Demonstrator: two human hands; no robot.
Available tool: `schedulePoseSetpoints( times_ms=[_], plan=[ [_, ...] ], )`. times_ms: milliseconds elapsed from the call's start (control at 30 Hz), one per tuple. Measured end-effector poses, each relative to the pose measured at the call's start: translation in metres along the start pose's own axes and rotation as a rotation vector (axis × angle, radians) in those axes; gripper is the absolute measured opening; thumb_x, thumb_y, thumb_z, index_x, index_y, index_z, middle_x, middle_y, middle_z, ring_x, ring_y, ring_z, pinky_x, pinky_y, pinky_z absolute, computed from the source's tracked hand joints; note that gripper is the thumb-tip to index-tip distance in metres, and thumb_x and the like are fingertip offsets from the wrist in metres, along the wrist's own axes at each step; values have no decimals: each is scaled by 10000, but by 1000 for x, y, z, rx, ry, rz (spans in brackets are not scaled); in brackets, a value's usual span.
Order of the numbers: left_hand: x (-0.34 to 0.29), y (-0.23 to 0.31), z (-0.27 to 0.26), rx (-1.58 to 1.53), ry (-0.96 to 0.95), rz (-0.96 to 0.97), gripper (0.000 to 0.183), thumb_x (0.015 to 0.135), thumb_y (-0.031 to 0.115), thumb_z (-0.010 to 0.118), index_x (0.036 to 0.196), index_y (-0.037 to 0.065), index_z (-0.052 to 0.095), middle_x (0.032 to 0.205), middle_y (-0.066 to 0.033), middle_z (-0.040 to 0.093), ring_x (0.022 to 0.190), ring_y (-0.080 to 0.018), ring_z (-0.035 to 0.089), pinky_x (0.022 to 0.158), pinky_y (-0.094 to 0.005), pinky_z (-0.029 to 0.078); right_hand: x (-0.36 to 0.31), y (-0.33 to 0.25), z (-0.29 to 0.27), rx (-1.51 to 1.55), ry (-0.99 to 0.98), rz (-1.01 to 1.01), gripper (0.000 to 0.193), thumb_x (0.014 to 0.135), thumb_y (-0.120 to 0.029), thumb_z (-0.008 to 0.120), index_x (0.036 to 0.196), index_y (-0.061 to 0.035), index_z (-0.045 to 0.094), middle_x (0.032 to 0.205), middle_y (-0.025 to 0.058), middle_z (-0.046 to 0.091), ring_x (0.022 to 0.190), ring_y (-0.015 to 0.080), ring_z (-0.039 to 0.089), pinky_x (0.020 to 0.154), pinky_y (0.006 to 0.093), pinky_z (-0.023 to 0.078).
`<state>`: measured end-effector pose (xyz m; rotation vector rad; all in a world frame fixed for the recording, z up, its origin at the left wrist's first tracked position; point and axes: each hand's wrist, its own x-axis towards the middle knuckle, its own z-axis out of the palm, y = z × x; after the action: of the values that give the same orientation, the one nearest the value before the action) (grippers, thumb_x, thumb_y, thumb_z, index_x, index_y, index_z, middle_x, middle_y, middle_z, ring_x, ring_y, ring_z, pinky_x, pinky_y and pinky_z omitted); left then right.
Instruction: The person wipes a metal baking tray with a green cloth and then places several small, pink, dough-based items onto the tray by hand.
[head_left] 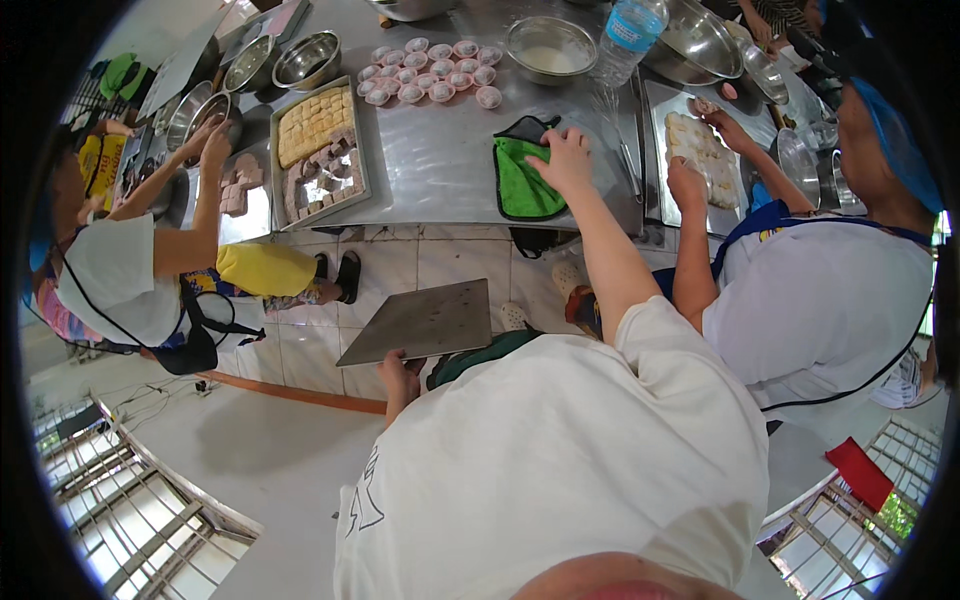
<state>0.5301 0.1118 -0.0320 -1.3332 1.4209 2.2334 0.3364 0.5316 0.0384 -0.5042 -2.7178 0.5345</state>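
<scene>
My left hand (400, 372) grips the near edge of a flat grey baking sheet (425, 318), which is held tilted in front of my body, below the table's edge. A few dark spots mark its surface. My right arm reaches forward over the steel table. At its end, my right hand (566, 160) has its fingers apart at the right edge of a green cleaning cloth (525, 182) with a dark grey border. The fingertips are over or touching the cloth; I cannot tell whether they press on it. The cloth lies folded near the table's front edge.
On the steel table (430, 195) stand a tray (364, 190) of cut cake squares, pink paper cups (430, 72), a bowl (551, 50), a water bottle (630, 38) and a whisk (630, 160). Co-workers flank me; the right one handles pale pieces on a tray (735, 185).
</scene>
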Motion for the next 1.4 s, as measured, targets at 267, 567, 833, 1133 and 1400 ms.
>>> schedulePoseSetpoints(
  times_ms=[267,567,833,1133,1400],
  plan=[
    [-2,-16,-11,-110,14,-2,401,747,-24,521,1115,9,365,1138,-199,429,994,-388,547,790,-604,538,51,12,-14,326,-128,-35,185,716,-217,657,726,-52,575,746,85,600,763,316,587,678,370,453],
    [19,-41,-45,299,-76,381,247,738,-6,586,968,-69,519,1020,-175,532,958,-331,573,812,-532,532,39,-77,-127,290,-184,-323,120,743,-151,601,818,-57,602,733,122,623,698,292,609,632,411,475],
    [-6,-13,-7,-124,-23,-3,435,725,-48,472,1143,61,416,1120,-167,465,984,-382,557,768,-608,540,-63,-71,-12,306,-487,-458,171,732,-119,627,870,-61,545,950,142,585,859,340,591,726,429,477],
    [51,-56,-74,451,-74,568,359,663,174,814,905,-10,624,827,-195,665,817,-303,663,713,-376,521,-11,-17,-19,1118,-368,136,164,689,11,533,840,-54,539,838,40,555,803,164,533,703,285,431],
    [24,-39,-56,143,-68,176,425,746,-31,500,1154,51,414,1132,-154,468,983,-358,549,791,-553,527,-48,21,-30,-94,-208,244,397,754,-58,579,1148,-78,534,1167,139,499,1101,317,488,888,402,446]
  ],
)
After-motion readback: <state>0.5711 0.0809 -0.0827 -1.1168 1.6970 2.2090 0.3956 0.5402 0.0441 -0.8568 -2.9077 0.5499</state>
